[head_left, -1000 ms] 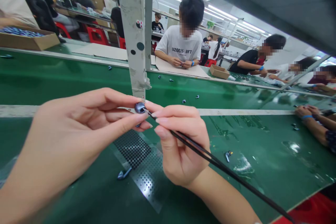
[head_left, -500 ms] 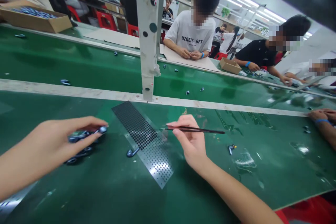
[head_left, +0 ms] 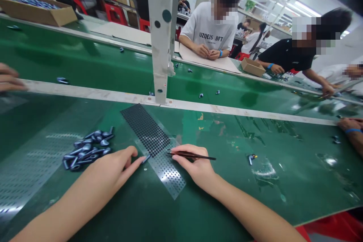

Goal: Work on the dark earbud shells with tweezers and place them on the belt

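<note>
My left hand (head_left: 117, 164) is closed, thumb and index finger at a dark blue earbud (head_left: 146, 158); only its stem shows past the fingertips. That stem lies by the left edge of a clear sheet of small black round dots (head_left: 147, 130). The sheet's lower part has its dots peeled off. My right hand (head_left: 195, 160) grips black tweezers (head_left: 195, 155), their tips over the sheet near the border of the dotted part. Behind my left hand lies a pile of earbuds (head_left: 87, 149).
Another clear dotted sheet (head_left: 31, 177) lies at left. A single earbud (head_left: 251, 159) rests at right. Past the pale rail (head_left: 227, 112) runs a green belt (head_left: 113, 72) with scattered earbuds. A post (head_left: 161, 38) rises from the rail. A co-worker's hand (head_left: 10, 78) is at far left.
My left hand has moved right from the pile to the single earbud beside the sheet. My right hand has brought the tweezers left and down onto the sheet. A co-worker's hand has appeared at left.
</note>
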`<state>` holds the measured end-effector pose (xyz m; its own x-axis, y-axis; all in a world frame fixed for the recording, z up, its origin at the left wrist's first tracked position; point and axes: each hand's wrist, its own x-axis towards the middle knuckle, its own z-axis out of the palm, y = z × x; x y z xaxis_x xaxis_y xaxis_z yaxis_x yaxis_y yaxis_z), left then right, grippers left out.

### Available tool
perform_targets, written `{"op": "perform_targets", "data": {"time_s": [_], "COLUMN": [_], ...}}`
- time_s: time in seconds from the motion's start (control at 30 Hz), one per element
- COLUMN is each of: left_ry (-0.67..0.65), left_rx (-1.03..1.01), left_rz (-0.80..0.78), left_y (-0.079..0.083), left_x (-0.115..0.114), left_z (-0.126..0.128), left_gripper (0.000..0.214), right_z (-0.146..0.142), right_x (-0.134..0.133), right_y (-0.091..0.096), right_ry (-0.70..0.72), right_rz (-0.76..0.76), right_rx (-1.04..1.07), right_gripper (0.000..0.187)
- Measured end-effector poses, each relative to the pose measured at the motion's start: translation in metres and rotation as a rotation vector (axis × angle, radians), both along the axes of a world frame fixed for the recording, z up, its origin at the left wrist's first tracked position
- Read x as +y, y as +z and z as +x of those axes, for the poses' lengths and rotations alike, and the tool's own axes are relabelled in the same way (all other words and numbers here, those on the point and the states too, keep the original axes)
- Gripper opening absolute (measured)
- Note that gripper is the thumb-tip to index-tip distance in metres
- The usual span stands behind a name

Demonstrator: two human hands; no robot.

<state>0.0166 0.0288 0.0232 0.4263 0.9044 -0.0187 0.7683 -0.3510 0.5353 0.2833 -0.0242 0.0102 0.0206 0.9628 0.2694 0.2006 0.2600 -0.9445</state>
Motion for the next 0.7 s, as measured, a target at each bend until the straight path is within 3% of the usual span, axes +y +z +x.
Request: {"op": "perform_targets", "data": {"time_s": [0.13, 0.47, 0.6, 0.7], "left_ry": [-0.031, -0.090, -0.145, -0.132], "left_rx": [0.001, -0.002, -0.056, -0.185], "left_rz": [-0.008, 0.002, 0.005, -0.039], "left_y": [-0.001, 0.001, -0.003, 0.002], "left_x": [0.004, 0.006, 0.008, 0.009], "left_z": [0.013, 0.008, 0.008, 0.009], "left_gripper": [0.040, 0.036, 0.035, 0.038], "right_z": [0.005, 0.014, 0.015, 0.015], "right_x": [0.004, 0.018, 0.018, 0.017], "right_y": [-0.003, -0.015, -0.019, -0.021], "right_ry": [-0.019, -0.023, -0.003, 0.001], "right_rz": [0.036, 0.124, 0.187, 0.221], "right_rx": [-0.037, -0.177, -0.238, -0.273], "right_gripper": [0.009, 0.014, 0.015, 0.016]}}
